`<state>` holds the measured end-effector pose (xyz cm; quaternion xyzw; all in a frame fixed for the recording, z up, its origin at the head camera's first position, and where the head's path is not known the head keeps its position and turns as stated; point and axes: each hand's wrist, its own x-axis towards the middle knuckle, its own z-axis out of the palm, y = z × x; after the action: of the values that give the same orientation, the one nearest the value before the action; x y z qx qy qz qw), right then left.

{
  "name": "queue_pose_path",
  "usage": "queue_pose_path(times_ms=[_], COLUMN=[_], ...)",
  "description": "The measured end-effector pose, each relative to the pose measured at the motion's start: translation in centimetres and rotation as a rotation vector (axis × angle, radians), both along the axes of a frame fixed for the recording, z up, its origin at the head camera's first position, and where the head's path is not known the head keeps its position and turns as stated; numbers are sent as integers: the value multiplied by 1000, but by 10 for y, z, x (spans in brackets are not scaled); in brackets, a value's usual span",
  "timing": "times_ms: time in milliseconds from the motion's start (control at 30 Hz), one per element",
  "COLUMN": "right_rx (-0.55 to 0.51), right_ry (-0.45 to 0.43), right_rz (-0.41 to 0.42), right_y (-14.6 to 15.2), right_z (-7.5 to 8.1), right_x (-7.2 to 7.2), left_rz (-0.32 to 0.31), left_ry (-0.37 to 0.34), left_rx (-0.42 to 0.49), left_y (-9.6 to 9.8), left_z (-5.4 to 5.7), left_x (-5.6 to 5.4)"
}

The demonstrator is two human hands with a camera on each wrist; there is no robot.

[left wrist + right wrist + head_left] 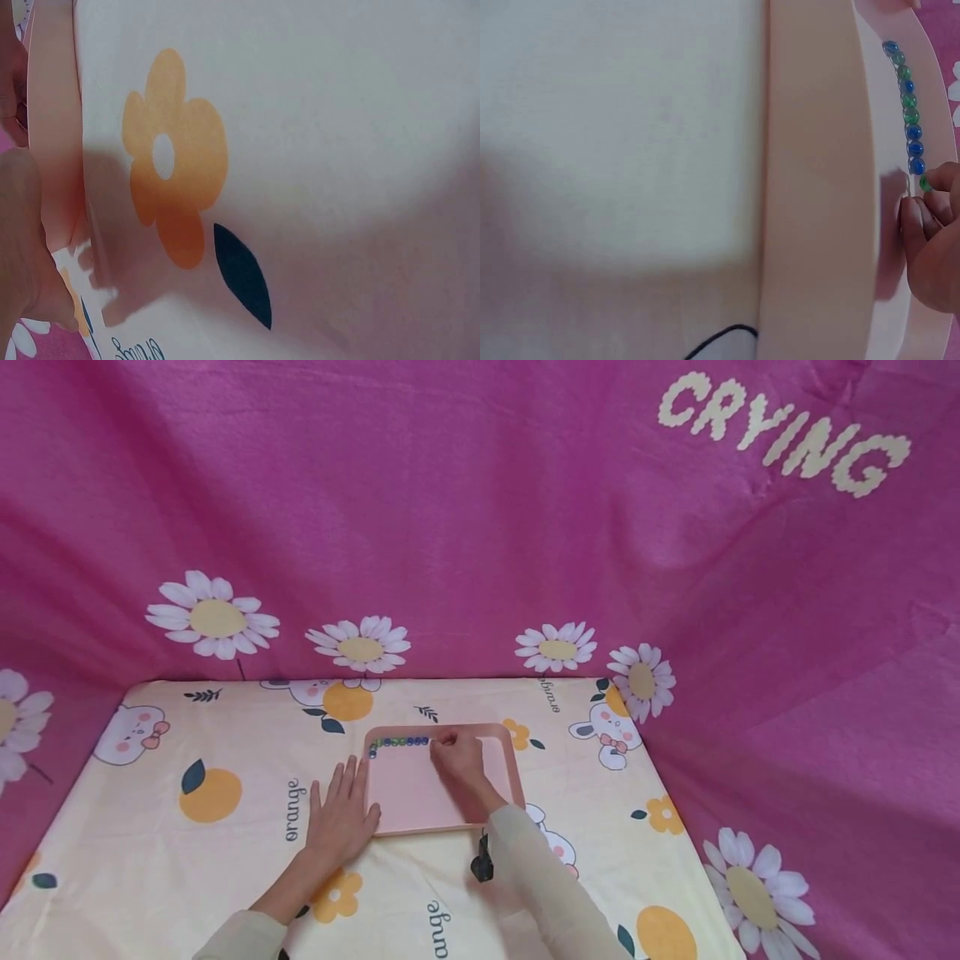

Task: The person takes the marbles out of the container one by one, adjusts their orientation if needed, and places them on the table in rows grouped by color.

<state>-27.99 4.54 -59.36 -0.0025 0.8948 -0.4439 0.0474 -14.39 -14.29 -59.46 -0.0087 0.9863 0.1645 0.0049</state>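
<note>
A pink rectangular tray [405, 793] lies on the table, and along its far wall runs a row of blue and green glass marbles [910, 116]. One more marble sits just below the row's left end in the head view. My right hand [459, 760] is inside the tray at the row's right end, its thumb and fingers pinching a green marble [925, 183] beside the last blue one. Flat on the cloth, my left hand [341, 810] rests along the tray's left edge with fingers spread. In the left wrist view only part of that hand shows, next to the tray's wall.
A pale cloth [247, 877] printed with oranges, flowers and rabbits covers the table. Under the right forearm is a small black object [482, 860], and a thin black cord [720, 334] lies near the tray. Pink fabric [450, 510] hangs behind and at the sides.
</note>
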Motion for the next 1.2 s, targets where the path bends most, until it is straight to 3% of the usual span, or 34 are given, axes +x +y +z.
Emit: queue_pose_path(times_ms=[367, 533, 767, 1033, 1200], right_rx=[-100, -150, -231, -302, -267], right_ry=[-5, 10, 71, 78, 127], right_rz=[11, 127, 243, 402, 559], right_y=[13, 20, 17, 13, 10], right_z=[4, 15, 27, 27, 17], right_x=[21, 42, 84, 135, 152], left_rz=[-15, -12, -13, -18, -13], left_ry=[-2, 16, 13, 3, 1], left_rx=[15, 17, 20, 6, 13], left_y=[-1, -2, -2, -1, -2], left_z=[-2, -1, 0, -2, -1], left_x=[0, -1, 0, 0, 0])
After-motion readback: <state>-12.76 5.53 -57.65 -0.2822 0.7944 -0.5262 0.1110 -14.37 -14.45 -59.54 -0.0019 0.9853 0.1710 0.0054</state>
